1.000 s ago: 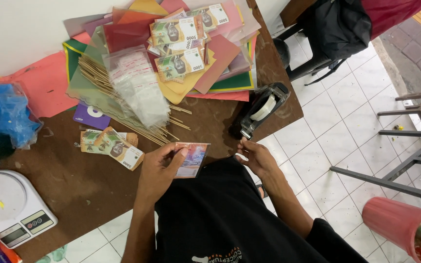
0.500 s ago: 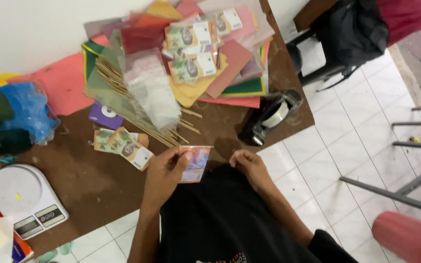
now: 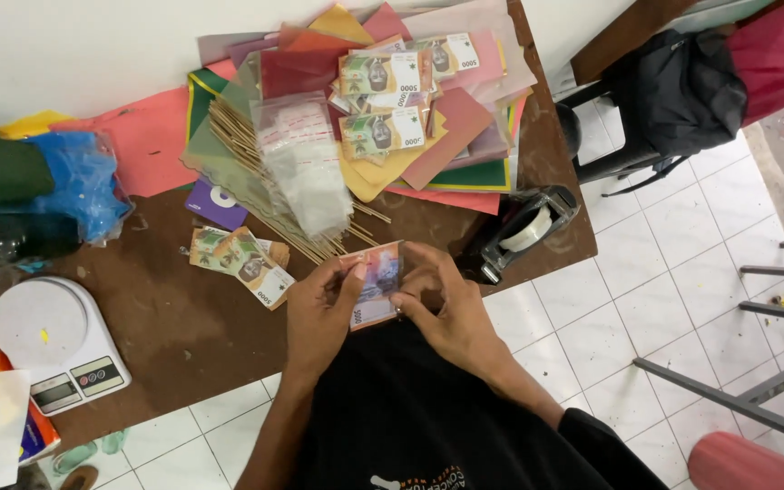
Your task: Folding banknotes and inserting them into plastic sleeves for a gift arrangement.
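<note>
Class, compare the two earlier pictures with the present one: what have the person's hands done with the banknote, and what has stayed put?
The right hand has come across and taken hold of the banknote, which earlier only the left hand held. The tape dispenser, banknote stack and kitchen scale on the table stayed put.

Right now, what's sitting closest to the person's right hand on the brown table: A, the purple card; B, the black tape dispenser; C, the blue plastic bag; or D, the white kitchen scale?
B: the black tape dispenser sits at the table edge just beside the right hand, which with the left hand pinches a banknote; the scale, bag and card all lie off on the left hand's side.
</note>
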